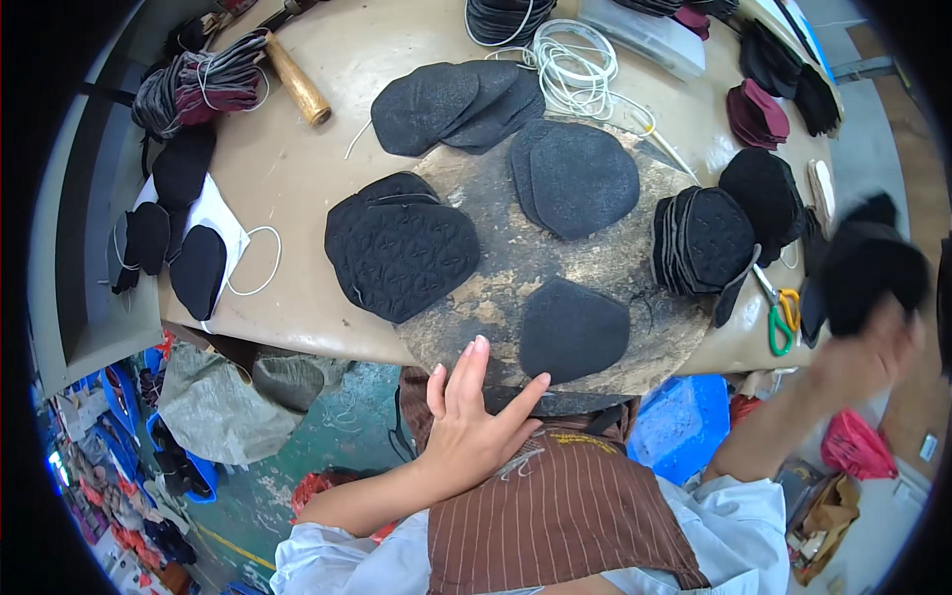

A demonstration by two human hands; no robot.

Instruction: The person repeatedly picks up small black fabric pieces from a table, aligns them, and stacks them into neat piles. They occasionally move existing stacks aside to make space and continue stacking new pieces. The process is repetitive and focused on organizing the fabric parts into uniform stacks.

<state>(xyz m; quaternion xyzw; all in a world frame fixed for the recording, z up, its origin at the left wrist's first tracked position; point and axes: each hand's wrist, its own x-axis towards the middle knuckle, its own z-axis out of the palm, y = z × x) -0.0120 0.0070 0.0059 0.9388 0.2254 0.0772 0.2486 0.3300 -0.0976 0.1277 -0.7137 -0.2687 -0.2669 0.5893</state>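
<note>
My left hand (476, 416) lies at the front edge of a worn round board (496, 337), fingers spread and holding nothing. Its index fingertip is beside the lower edge of a flat black fabric piece (575, 330). At the far right, my right hand (890, 342) is raised and smeared by motion. It grips a black fabric piece (873, 273); whether this is one layer or several I cannot tell. Quilted black pieces (402, 248) sit at the board's left, and two overlapping smooth black pieces (585, 178) lie toward its back.
Fanned black pieces (456, 104) lie behind the board, near a coil of white cord (575, 74). A bundled black stack (702, 241) stands at its right, close to green-and-orange scissors (781, 317). A wooden-handled tool (297, 79) rests back left. A blue bin (679, 426) is below the table.
</note>
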